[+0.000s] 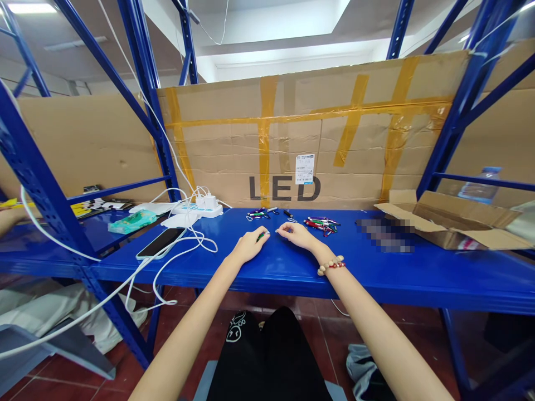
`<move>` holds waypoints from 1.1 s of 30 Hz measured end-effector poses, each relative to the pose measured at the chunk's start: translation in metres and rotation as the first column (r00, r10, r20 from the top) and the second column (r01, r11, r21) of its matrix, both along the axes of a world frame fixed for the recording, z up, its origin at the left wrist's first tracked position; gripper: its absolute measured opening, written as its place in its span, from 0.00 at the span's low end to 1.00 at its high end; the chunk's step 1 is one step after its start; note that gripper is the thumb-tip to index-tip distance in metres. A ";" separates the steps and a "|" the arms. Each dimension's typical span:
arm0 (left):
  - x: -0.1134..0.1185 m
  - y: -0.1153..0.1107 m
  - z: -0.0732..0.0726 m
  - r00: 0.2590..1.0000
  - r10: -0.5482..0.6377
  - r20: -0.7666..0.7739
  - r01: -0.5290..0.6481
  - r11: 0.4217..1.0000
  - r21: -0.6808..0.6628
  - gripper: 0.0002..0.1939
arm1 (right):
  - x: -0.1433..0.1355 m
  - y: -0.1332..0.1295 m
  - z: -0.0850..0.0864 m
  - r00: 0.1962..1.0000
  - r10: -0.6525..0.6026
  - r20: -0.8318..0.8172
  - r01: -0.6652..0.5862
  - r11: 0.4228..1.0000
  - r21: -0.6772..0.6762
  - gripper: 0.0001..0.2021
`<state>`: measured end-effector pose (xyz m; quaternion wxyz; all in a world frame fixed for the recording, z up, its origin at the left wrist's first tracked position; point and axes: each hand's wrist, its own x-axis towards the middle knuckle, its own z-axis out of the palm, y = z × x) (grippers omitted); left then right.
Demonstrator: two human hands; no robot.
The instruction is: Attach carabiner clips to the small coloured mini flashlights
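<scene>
My left hand [253, 243] rests over the blue shelf top, its fingers closed around a small green piece [261, 236] of which only part shows. Just to the right, my right hand [297, 234] has thumb and finger pinched together, with a tiny pale tip at them too small to name. The two hands are apart, fingertips facing. Beyond them lies a loose group of small dark and coloured stick-like pieces [258, 214], with one short black piece [288, 214] beside it. Right of my right hand is a pile of slim red, green and purple pen-like pieces [321, 225].
A phone [162, 244], white cables and a power strip [200, 209] with chargers lie at the left. An open cardboard box [451, 220] stands at the right. A cardboard sheet [225, 150] backs the shelf. Another person's hand [14, 218] shows at far left.
</scene>
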<state>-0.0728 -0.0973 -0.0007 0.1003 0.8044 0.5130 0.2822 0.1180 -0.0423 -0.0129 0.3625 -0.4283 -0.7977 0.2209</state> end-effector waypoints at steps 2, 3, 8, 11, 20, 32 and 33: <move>0.000 -0.001 0.001 1.000 -0.017 0.001 0.017 1.000 -0.001 0.11 | -0.003 -0.002 0.002 0.998 0.050 -0.040 -0.050 0.999 0.011 0.14; 0.000 -0.001 0.001 1.000 -0.026 0.002 0.026 1.000 -0.001 0.10 | -0.004 -0.002 0.004 0.996 0.070 -0.060 -0.070 0.997 0.016 0.15; 0.000 -0.003 0.002 0.997 -0.074 0.009 0.074 0.997 -0.009 0.10 | -0.005 -0.007 0.008 0.982 0.131 -0.134 -0.128 0.991 0.030 0.16; 0.000 -0.003 0.002 0.996 -0.090 0.018 0.090 0.996 -0.015 0.11 | -0.005 -0.009 0.010 0.976 0.149 -0.160 -0.147 0.989 0.022 0.16; 0.000 -0.003 0.002 0.994 -0.106 0.013 0.106 0.994 -0.002 0.12 | -0.004 -0.013 0.012 0.970 0.163 -0.179 -0.179 0.981 -0.080 0.18; 0.002 -0.011 0.004 0.978 -0.176 -0.108 0.184 0.980 0.070 0.12 | 0.000 -0.030 0.026 0.972 0.193 -0.137 -0.222 0.943 -0.248 0.17; 0.002 -0.011 0.004 0.977 -0.176 -0.119 0.185 0.980 0.074 0.13 | 0.000 -0.031 0.027 0.972 0.194 -0.133 -0.223 0.940 -0.259 0.17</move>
